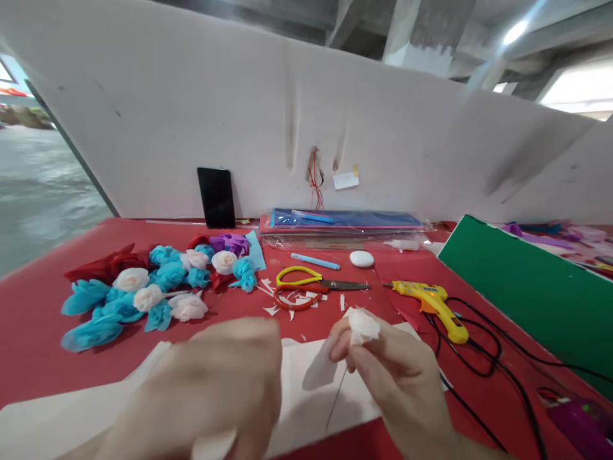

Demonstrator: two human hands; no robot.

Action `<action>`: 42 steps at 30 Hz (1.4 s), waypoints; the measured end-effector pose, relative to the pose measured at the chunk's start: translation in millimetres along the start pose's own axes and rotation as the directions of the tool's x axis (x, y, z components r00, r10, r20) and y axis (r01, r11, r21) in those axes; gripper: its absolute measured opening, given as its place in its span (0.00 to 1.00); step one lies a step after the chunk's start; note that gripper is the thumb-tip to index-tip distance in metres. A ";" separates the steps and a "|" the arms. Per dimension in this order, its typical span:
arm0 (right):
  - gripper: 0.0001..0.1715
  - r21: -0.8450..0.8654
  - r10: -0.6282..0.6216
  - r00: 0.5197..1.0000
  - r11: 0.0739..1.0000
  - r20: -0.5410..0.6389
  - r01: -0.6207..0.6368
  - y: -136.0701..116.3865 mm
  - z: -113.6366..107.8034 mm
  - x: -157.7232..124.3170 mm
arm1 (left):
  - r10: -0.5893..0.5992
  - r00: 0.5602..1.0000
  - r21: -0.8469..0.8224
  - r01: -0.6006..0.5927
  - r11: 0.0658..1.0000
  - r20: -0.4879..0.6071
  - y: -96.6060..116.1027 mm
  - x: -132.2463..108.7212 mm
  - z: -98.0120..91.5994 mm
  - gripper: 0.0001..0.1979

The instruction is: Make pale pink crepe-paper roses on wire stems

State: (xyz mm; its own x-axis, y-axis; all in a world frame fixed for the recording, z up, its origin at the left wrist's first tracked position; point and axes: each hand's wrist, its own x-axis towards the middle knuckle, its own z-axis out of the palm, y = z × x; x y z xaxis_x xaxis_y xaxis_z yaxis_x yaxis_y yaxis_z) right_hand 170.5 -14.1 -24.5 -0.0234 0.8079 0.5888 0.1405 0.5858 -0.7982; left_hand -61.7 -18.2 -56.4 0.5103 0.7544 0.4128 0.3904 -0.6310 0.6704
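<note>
My right hand (397, 377) is closed around a small white paper flower (363, 326) with a thin wire stem (336, 396) hanging below it. My left hand (215, 390) hovers blurred in the foreground, back toward the camera, fingers curled under and hidden. Both hands are above a white sheet of paper (306, 396) on the red table (38, 326). Just beyond lie yellow and red scissors (311, 286) among white paper scraps.
A heap of blue, white, red and purple paper flowers (153, 287) lies at left. A yellow glue gun (433, 303) with black cables sits at right, beside a green board (527, 294). A dark phone (216, 197), packed coloured paper (345, 222), a blue pen (315, 260) stand further back.
</note>
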 end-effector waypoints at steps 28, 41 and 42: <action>0.20 -0.333 -0.453 0.851 0.786 0.265 0.522 10.7 -13.4 -1.7 | -0.191 0.943 -0.260 0.119 0.958 -0.273 37.6 61.5 -5.5 0.07; 0.20 -0.420 -0.462 0.829 0.716 0.314 0.558 13.8 -8.5 -5.1 | -0.081 0.954 -0.126 0.046 0.991 -0.288 40.5 65.8 -9.6 0.09; 0.20 -0.413 -0.480 0.818 0.707 0.315 0.574 14.2 -8.1 -5.6 | -0.113 0.959 -0.150 0.075 0.986 -0.261 41.5 66.7 -9.2 0.09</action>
State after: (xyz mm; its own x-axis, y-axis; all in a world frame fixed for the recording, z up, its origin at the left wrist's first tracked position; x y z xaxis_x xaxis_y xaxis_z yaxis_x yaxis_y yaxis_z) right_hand 180.7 -10.8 -38.1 -0.3986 0.4001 0.8253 0.4948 0.8515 -0.1738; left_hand -18.6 7.6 4.7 0.2454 0.8417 0.4810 0.3084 -0.5381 0.7844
